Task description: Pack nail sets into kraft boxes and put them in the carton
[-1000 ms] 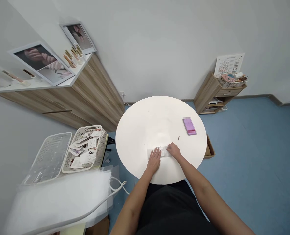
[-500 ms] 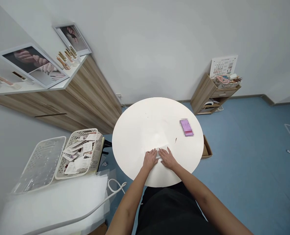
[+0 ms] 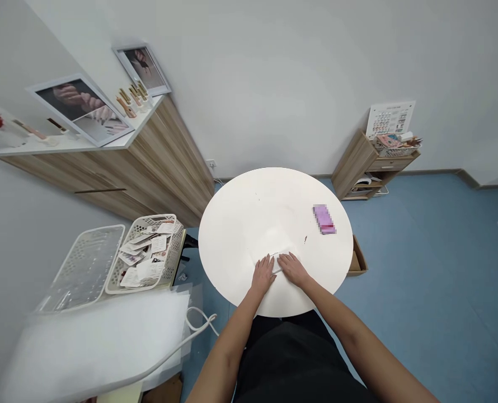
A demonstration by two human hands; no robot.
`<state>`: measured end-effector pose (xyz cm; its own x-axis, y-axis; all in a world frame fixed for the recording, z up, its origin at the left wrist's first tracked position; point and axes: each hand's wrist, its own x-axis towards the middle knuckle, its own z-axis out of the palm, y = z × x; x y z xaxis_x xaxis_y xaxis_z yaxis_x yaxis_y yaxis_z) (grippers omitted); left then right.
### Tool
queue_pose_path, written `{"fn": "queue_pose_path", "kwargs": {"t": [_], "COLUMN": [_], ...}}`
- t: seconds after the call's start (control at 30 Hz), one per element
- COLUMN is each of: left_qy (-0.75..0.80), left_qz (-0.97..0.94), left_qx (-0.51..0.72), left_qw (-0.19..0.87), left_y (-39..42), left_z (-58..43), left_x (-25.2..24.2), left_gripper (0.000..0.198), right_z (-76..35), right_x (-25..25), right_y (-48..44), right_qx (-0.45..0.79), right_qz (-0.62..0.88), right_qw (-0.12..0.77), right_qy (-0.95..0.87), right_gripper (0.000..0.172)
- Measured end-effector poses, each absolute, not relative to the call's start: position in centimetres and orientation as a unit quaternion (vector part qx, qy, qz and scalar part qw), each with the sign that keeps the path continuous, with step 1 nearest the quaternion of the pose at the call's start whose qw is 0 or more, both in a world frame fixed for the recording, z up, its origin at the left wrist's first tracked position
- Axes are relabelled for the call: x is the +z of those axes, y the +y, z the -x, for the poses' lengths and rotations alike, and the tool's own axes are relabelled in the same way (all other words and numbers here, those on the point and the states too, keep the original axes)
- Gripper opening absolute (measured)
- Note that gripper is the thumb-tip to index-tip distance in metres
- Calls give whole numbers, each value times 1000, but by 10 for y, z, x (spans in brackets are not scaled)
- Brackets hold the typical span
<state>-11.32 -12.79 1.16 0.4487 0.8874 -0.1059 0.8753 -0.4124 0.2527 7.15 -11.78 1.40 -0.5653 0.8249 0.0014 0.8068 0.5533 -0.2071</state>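
My left hand [image 3: 263, 275] lies flat on a small white piece, perhaps folded paper or cloth [image 3: 277, 266], near the front of the round white table [image 3: 232, 224]. From the other side my right hand [image 3: 293, 270] rests on the same piece, palm down with its fingers stretched out. Both hands are open, their fingertips pointing toward the far edge and a small gap between them. Much of the white piece is hidden under the hands, and it barely stands out from the tabletop. Farther right on the table lies a blurred purple packet [image 3: 324, 219].
Left of the table are a white basket full of cards [image 3: 174, 252], a clear lid [image 3: 85, 263], stacked white sheets [image 3: 106, 336] and a white cable [image 3: 202, 324]. A wooden cabinet [image 3: 169, 151] stands behind; a cardboard box [image 3: 359, 257] and small shelf [image 3: 352, 168] are at right.
The view has shifted slightly, so the surroundings appear farther right. My right fingers have drawn together and its thumb is tucked in; both hands stay on the white piece.
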Motion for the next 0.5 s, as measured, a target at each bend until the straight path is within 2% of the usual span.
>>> {"fn": "queue_pose_path", "kwargs": {"t": [0.2, 0.37, 0.5], "left_qy": [515, 444, 467], "left_qz": [-819, -823, -806], "left_qx": [86, 25, 27], "left_qw": [238, 353, 364], "left_y": [-115, -104, -103], "left_z": [120, 132, 133], "left_x": [9, 27, 38], "left_gripper": [65, 58, 57], "right_z": [-76, -79, -79], "right_x": [27, 40, 48], "right_y": [-115, -121, -121], "right_qx": [100, 123, 198], "right_qz": [452, 429, 457], "right_qw": [28, 2, -11], "right_qy": [-886, -895, -867], "right_gripper": [47, 39, 33]}}
